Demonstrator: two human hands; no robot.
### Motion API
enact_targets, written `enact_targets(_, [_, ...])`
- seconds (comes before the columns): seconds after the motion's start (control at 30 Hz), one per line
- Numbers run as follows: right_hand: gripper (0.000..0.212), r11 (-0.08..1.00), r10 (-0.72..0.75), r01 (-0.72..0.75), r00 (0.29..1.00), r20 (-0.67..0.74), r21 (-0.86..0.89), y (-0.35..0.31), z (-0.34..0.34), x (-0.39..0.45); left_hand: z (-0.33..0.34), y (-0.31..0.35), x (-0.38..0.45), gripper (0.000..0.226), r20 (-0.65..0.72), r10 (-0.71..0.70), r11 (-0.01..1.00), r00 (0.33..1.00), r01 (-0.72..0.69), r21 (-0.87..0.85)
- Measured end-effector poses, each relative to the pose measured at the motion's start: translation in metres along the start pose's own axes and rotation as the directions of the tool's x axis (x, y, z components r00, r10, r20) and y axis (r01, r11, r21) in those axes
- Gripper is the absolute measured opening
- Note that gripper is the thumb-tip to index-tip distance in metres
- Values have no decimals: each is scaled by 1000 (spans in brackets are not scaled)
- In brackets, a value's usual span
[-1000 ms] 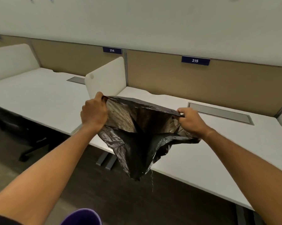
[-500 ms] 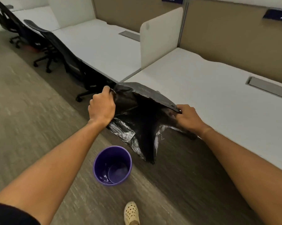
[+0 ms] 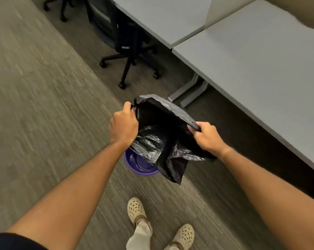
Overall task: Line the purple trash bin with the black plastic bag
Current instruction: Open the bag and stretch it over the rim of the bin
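Grey-brown striped carpet [image 3: 44, 109] covers the floor. Two pale grey desks [image 3: 257, 73] meet along the right, split by a low divider panel [image 3: 225, 11], on metal legs [image 3: 188, 92]. A black wheeled office chair [image 3: 129, 51] stands beside them.

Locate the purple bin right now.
Head view, lower centre: the purple trash bin stands on the carpet, partly hidden under the black plastic bag, below the left hand and ahead of the person's shoes.

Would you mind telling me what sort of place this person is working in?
Most likely an open-plan office: long pale grey desks stand side by side, a black wheeled office chair is tucked under one, and grey-brown striped carpet covers the floor.
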State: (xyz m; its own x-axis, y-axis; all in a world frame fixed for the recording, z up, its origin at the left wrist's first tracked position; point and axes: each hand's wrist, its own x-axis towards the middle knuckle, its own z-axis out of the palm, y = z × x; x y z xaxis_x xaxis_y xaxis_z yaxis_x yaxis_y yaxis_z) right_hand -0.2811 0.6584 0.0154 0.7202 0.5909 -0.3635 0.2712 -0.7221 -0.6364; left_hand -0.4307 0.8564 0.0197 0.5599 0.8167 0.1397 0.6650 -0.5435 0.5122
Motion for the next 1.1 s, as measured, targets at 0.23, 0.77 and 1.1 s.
enact_targets(0.23, [24,988,139,-134,989,59,-79,6,101,56,58,-106,13,23,135,-138,990,981,138,5])
enact_targets(0.77, [25,896,410,-280,818,403,-344,103,243,134,165,-245,0,28,395,-282,937,874,162,310])
enact_targets(1.1, [12,912,398,-409,880,260,-12,132,245,173,201,-249,10,25,365,-348,924,864,251,287])
